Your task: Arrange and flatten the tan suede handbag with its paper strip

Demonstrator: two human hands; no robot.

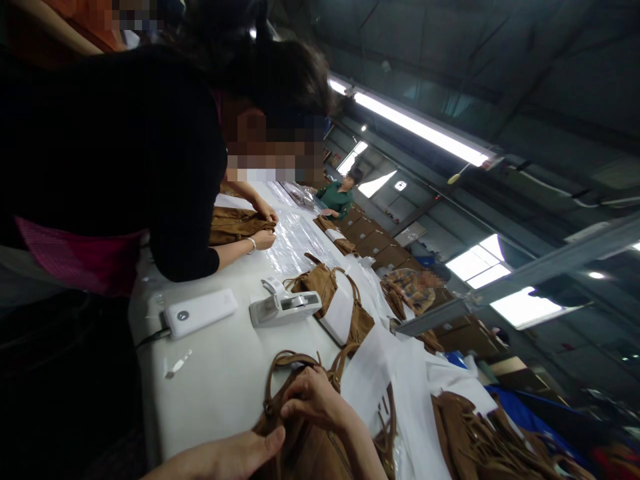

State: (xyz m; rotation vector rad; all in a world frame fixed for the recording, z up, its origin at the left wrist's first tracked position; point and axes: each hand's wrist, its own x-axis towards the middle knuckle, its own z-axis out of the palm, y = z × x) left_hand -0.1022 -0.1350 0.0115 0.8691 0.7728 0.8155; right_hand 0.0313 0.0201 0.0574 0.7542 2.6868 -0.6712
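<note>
A brown suede bag (310,448) with looped handles lies on the white table (220,373) at the bottom of the head view. My right hand (313,399) rests on top of it, fingers curled over the bag's upper edge near the handles. My left hand (235,455) comes in from the lower left, its thumb pressed against the bag's side.
A white power bank (200,311) with a cable and a white handheld device (283,307) lie ahead on the table. Another brown bag (330,293) lies beyond. A person in a black top (150,153) leans over a bag at left. Fringed bags (480,433) lie at right.
</note>
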